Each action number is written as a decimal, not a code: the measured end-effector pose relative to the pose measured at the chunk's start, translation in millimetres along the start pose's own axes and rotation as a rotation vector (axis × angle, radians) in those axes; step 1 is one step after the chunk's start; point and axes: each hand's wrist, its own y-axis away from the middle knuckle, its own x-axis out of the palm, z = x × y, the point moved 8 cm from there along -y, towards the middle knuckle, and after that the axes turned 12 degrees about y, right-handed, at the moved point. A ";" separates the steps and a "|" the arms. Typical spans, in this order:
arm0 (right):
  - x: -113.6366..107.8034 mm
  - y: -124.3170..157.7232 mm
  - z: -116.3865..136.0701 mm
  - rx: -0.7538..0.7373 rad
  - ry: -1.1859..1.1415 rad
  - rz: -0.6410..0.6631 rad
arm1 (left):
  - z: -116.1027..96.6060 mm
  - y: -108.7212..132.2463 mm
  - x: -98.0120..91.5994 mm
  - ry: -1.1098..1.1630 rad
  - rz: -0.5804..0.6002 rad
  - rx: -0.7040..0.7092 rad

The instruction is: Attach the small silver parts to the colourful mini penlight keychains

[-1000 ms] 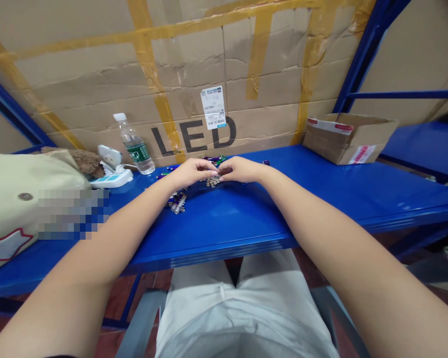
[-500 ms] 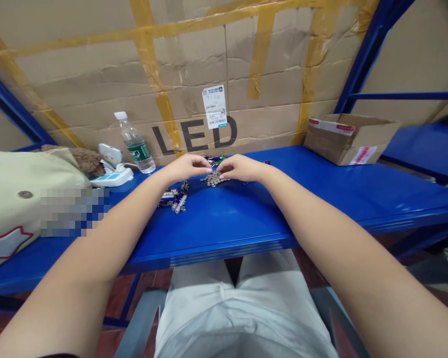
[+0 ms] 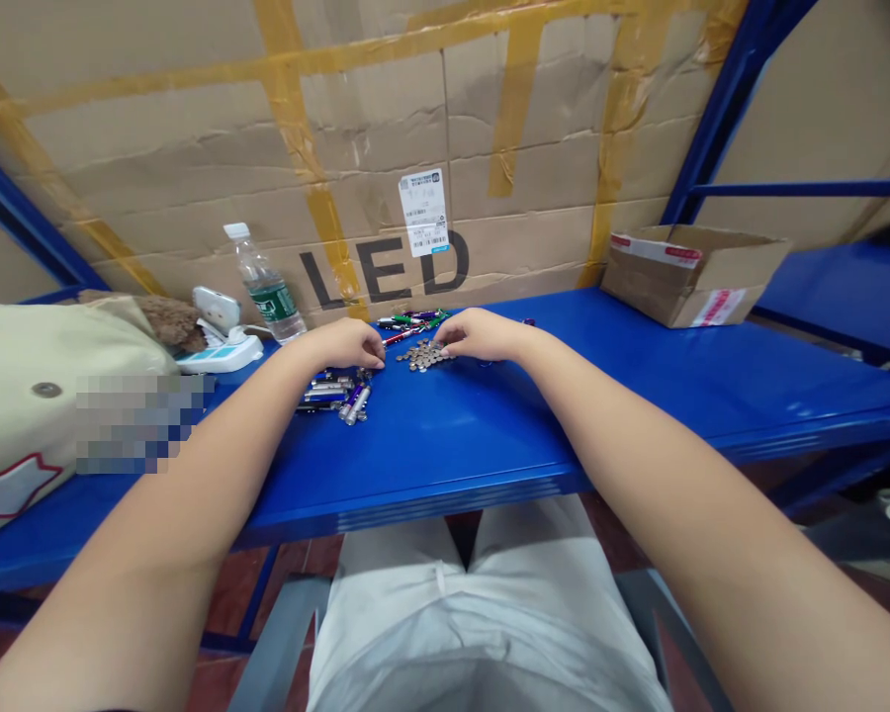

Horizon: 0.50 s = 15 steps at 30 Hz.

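My left hand rests on the blue shelf with its fingers curled, just above a cluster of small metallic pen-like lights. What its fingers hold, if anything, I cannot make out. My right hand lies with fingers bent at the right edge of a small pile of round button cells, fingertips touching it. Behind the pile lies a heap of coloured small lights, green, purple and red.
A water bottle and a white power strip stand at the back left, next to a cream bag. An open cardboard box sits at the back right. A large "LED" carton forms the back wall.
My left hand has drawn away from my right hand, moving left and toward me to the metallic lights. The pile of button cells now shows between the hands.
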 end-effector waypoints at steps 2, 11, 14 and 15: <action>-0.6 0.0 0.7 -0.003 -0.001 -0.005 | -8.3 2.8 -7.3 0.073 -0.080 0.014; -0.6 -1.5 3.1 -0.028 0.040 -0.011 | -49.0 -1.5 1.9 0.475 -0.247 0.134; -1.4 -1.9 1.8 -0.024 0.040 -0.028 | -51.8 -3.1 2.8 0.535 -0.299 0.160; -2.0 -2.0 1.3 -0.023 0.043 -0.037 | -51.7 -3.1 2.5 0.557 -0.310 0.165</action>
